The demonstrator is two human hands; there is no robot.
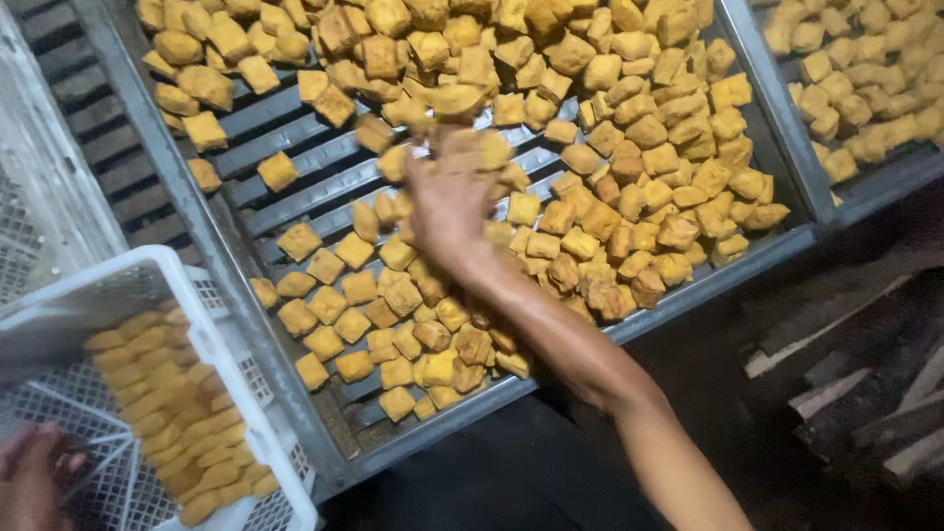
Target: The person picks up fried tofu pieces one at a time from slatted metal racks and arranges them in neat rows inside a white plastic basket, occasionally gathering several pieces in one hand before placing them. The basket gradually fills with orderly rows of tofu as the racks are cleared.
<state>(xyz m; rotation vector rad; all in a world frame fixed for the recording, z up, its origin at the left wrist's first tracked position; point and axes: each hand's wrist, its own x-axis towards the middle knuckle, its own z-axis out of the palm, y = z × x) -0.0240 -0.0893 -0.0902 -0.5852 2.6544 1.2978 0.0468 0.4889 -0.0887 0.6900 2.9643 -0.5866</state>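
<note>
My right hand (450, 202) reaches out over a slatted metal tray (236, 285) covered with several golden fried tofu cubes (629, 128). The hand is blurred, its fingers spread and resting on the cubes near the tray's middle; I cannot make out anything gripped. My left hand (31, 477) sits at the bottom left corner, holding the edge of a white plastic basket (221, 369). Inside the basket several fried tofu pieces (167, 413) lie stacked in a neat row.
A second metal tray (890, 182) with more fried cubes lies at the upper right. Wooden planks (846, 393) lie in the dark area at the lower right. A white perforated crate wall (39, 187) stands at the left edge.
</note>
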